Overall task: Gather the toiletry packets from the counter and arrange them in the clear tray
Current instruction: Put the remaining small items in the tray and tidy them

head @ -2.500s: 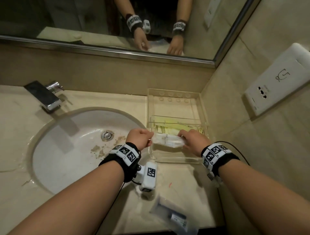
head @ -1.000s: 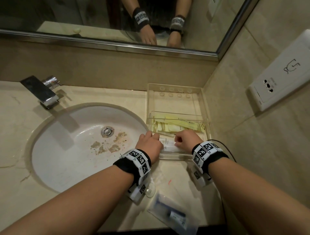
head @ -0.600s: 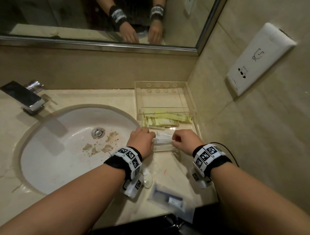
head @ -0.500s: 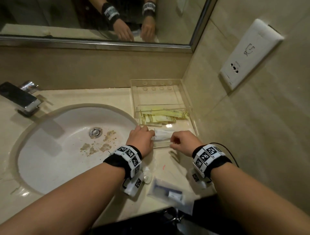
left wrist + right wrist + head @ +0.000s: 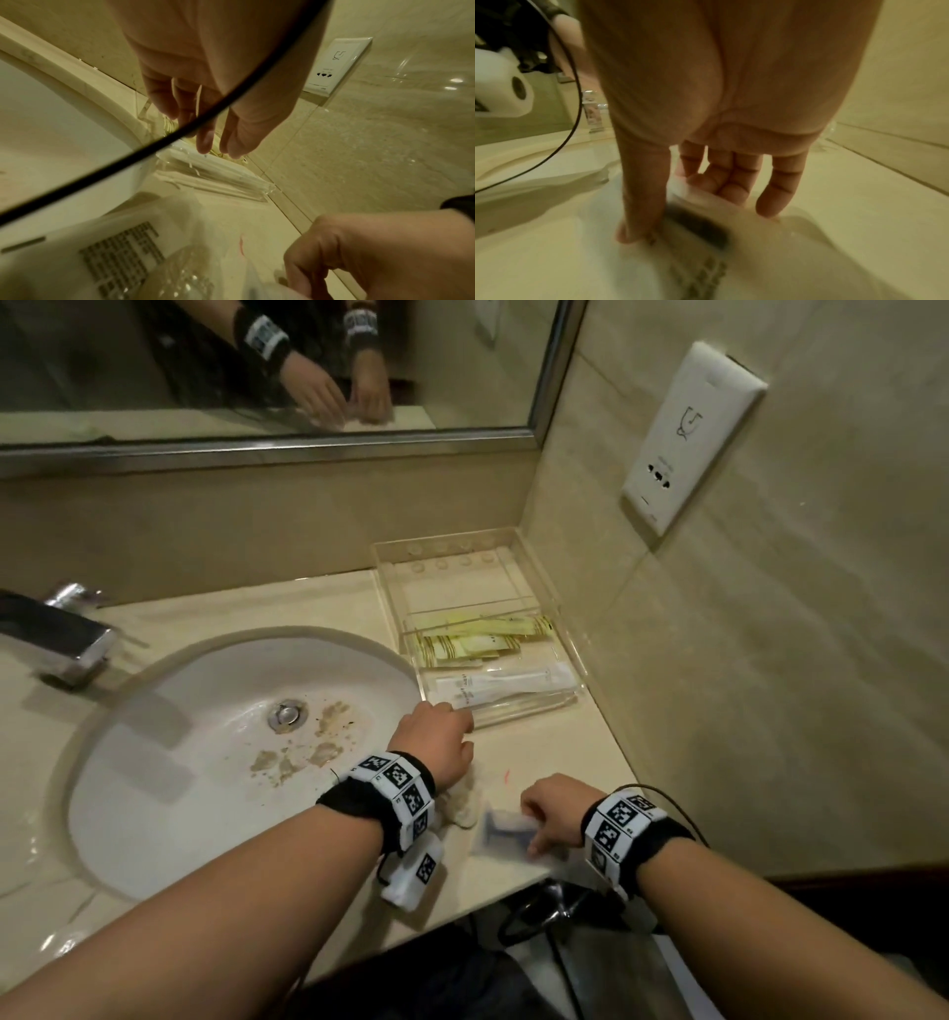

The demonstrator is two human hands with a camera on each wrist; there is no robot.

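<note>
The right hand (image 5: 552, 809) pinches a packet (image 5: 506, 834) on the desk (image 5: 565, 747); the left hand (image 5: 436, 742) hangs relaxed, holding nothing, beside the tray (image 5: 567, 629). Best lift the packet flat and lay it beside the white packet (image 5: 506, 685).

A head-worn camera looks down and forward over both forearms, taking in the left hand (image 5: 434, 744) and right hand (image 5: 557, 806). The left-wrist camera looks along its palm toward the clear tray (image 5: 218, 180) just beyond the fingers, sharing the right hand's knuckles with the head view. The right-wrist camera, blurred, peers close along its fingers (image 5: 731, 182).
</note>
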